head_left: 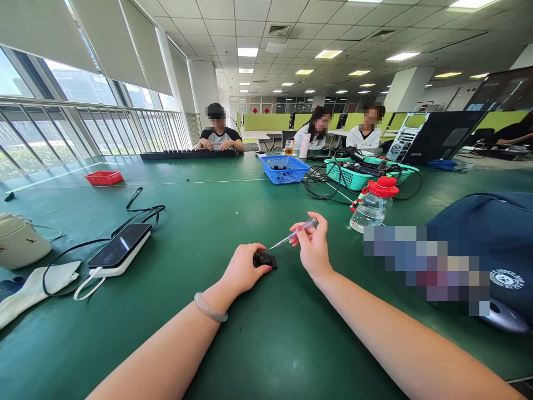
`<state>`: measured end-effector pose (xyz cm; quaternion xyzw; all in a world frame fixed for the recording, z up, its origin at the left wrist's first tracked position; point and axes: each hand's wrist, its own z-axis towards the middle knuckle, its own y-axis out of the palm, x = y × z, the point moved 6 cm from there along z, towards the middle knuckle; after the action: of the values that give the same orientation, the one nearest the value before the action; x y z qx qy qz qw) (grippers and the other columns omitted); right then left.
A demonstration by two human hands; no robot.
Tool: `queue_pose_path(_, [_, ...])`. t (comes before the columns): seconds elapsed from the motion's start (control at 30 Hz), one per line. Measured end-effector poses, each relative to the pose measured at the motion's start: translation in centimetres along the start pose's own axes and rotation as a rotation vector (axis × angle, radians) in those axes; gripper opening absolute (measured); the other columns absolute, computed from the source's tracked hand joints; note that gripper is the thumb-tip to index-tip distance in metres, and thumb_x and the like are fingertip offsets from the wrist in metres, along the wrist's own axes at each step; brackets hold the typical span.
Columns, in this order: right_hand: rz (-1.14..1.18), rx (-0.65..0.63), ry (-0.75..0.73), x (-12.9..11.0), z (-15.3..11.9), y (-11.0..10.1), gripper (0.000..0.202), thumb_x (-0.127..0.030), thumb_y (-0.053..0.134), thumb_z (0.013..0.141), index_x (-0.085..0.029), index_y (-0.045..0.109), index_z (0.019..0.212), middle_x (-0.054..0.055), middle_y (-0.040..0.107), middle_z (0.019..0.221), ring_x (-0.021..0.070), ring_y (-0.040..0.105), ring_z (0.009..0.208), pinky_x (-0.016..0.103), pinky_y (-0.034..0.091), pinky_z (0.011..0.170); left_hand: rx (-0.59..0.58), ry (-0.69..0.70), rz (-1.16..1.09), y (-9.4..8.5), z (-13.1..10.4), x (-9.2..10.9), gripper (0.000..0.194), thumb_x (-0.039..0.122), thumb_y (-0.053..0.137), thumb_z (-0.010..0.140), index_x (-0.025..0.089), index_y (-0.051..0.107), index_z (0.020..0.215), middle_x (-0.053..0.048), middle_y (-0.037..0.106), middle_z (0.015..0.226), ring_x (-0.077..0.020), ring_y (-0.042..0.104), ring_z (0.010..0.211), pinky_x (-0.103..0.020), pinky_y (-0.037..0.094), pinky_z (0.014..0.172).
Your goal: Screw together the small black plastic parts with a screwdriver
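Note:
A small black part point(265, 259) lies on the green table point(258, 328), pinched at its left side between the thumb and fingers of my left hand point(245, 266). My right hand point(313, 247) is closed round a slim screwdriver point(287, 239) with a clear handle. The screwdriver slants down to the left, its tip just above the black part's upper edge; whether they touch is too small to tell.
On the left are a phone on a white power bank point(120, 250) with cables and a white glove point(33, 289). Ahead stand a blue basket point(285, 176), a green basket point(353, 180) and a red-capped bottle point(368, 214). A dark backpack point(495, 233) lies right. Several people sit beyond.

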<state>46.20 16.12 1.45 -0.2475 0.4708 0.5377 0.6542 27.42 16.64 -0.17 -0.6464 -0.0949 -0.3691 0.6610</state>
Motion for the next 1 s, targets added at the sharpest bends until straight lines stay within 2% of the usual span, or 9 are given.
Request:
queue_pose_path(0.17, [-0.060, -0.059, -0.126, -0.9, -0.5, 0.4, 0.040, -0.041, 0.059, 0.091, -0.028, 0.037, 0.121, -0.001, 0.066, 0.087, 0.0141, 0.061, 0.066, 0.033, 0.056, 0.065, 0.016, 0.004, 0.062, -0.3, 0.0, 0.1, 0.033, 0.028, 0.081, 0.074, 0.019, 0.072, 0.105, -0.008, 0.073, 0.111, -0.0306, 0.057, 0.117, -0.046, 0.045, 0.106])
queue_pose_path(0.33, [-0.119, -0.122, -0.214, -1.6, -1.0, 0.8, 0.035, -0.038, 0.055, 0.094, -0.028, 0.039, 0.123, 0.001, 0.066, 0.089, 0.0159, 0.063, 0.071, 0.035, 0.056, 0.068, 0.016, 0.005, 0.072, -0.2, 0.1, 0.0, 0.033, 0.029, 0.081, 0.075, 0.020, 0.073, 0.105, -0.008, 0.072, 0.112, -0.0297, 0.055, 0.117, -0.045, 0.044, 0.106])
queue_pose_path(0.63, [-0.204, -0.222, -0.268, -1.8, -1.5, 1.3, 0.032, -0.032, 0.051, 0.096, -0.028, 0.039, 0.125, 0.001, 0.066, 0.088, 0.0174, 0.064, 0.075, 0.037, 0.055, 0.072, 0.034, 0.049, 0.052, -0.1, 0.0, -0.2, 0.029, 0.031, 0.078, 0.077, 0.023, 0.073, 0.105, -0.006, 0.072, 0.109, -0.0300, 0.055, 0.115, -0.046, 0.044, 0.104])
queue_pose_path(0.87, [-0.218, -0.211, -0.322, -2.3, -1.7, 1.4, 0.031, -0.031, 0.050, 0.097, -0.028, 0.039, 0.126, 0.001, 0.065, 0.085, 0.0182, 0.065, 0.078, 0.039, 0.056, 0.077, 0.033, 0.044, 0.057, -0.2, 0.0, -0.1, 0.030, 0.031, 0.078, 0.077, 0.022, 0.074, 0.105, -0.007, 0.073, 0.110, -0.0303, 0.056, 0.116, -0.045, 0.044, 0.105])
queue_pose_path(1.0, [-0.162, -0.210, -0.305, -2.3, -1.8, 1.5, 0.033, -0.034, 0.053, 0.096, -0.028, 0.039, 0.126, 0.000, 0.062, 0.084, 0.0180, 0.066, 0.077, 0.039, 0.058, 0.077, 0.036, 0.050, 0.067, -0.2, -0.1, 0.1, 0.029, 0.031, 0.078, 0.077, 0.022, 0.074, 0.105, -0.007, 0.073, 0.111, -0.0308, 0.054, 0.117, -0.047, 0.043, 0.106])
